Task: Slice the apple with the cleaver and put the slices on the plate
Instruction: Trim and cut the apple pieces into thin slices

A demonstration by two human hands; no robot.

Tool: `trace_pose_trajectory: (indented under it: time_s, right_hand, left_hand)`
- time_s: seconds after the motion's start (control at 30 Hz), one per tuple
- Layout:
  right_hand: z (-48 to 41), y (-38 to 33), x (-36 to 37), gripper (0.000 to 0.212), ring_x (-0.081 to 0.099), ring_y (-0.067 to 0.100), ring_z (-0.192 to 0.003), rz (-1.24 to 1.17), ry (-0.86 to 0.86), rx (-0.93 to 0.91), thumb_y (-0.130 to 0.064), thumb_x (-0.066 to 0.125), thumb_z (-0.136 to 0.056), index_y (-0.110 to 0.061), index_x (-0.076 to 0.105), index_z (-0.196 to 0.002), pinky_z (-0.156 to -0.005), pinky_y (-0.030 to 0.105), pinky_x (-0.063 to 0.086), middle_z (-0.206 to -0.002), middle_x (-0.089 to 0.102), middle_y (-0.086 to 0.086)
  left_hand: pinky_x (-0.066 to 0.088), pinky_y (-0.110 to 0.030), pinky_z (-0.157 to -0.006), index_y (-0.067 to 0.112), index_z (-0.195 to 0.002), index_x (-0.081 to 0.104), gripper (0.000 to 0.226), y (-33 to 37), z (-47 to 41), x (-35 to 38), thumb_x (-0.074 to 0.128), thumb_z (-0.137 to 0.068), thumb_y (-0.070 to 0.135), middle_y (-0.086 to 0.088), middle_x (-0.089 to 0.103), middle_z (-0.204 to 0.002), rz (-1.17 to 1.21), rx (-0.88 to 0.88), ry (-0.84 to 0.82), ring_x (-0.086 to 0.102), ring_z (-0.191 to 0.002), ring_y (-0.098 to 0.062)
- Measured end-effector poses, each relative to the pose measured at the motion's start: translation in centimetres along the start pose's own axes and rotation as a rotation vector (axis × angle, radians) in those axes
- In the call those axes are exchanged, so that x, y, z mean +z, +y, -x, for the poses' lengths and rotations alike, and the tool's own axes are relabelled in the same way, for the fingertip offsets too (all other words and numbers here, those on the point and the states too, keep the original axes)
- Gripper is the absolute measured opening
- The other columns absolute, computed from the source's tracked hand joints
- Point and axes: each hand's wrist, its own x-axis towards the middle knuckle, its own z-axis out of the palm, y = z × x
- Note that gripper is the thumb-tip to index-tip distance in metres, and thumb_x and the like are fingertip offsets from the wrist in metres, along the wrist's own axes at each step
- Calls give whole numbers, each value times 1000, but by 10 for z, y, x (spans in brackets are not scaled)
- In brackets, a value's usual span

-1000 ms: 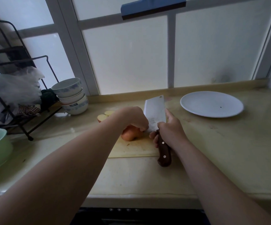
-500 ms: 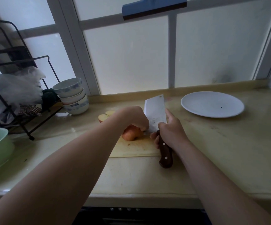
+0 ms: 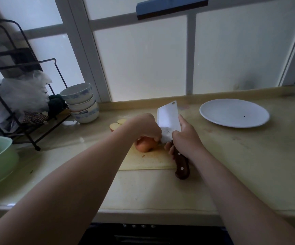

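Apple, a red-orange chunk, on the cutting board, midway along the counter and set back a little from its front edge. Clamped from above by the left hand, fingers curled over the top, tips hidden on the blade side. Just to the right, the cleaver, blade upright, lower edge at the apple's right flank; touching or already biting in, cannot tell. Wrapped round the dark wooden handle, the right hand, forefinger laid up the flat of the blade. Beyond the left wrist, 2 cut pieces, pale faces up, at or just past the board's far left corner. Plate bare of slices, well apart, toward the counter's back right corner. Stack of bowls near the back edge on the left.

Judged as mid-slice. For a clean cut: tuck the left fingertips back, guide the blade's flat with the knuckles, rest the chunk on its flattest face against rolling, press straight down in 1 steady push through to the board
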Motion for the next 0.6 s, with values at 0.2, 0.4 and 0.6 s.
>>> trace_pose_trajectory:
  time_s: [0.2,0.4,0.6]
  right_hand:
    - [2,-4,-1,85,58,23,-48,34,-5,12,2,29,-93,-39,14,-166,-45,33,52,-82,70,22]
    - [6,-5,5,76,59,20,-46,86,-51,1,2,31,-88,-29,37,-157,-43,29,49,-88,73,22]
    - [-4,-9,14,37,59,19,-42,190,-84,-10,-7,45,-99,-14,51,-134,-38,28,46,-75,69,16]
  left_hand:
    - [62,-52,-79,8,-118,45,53,-4,1,-2,81,-79,15,-18,57,-108,7,21,6,65,-94,-41]
    - [61,-49,-82,5,-109,51,41,-8,0,-2,79,-82,18,-19,64,-104,-14,55,21,69,-91,-38]
    - [63,-49,-74,2,-107,53,40,-9,-3,0,80,-82,18,-21,68,-94,-79,71,40,73,-78,-38]
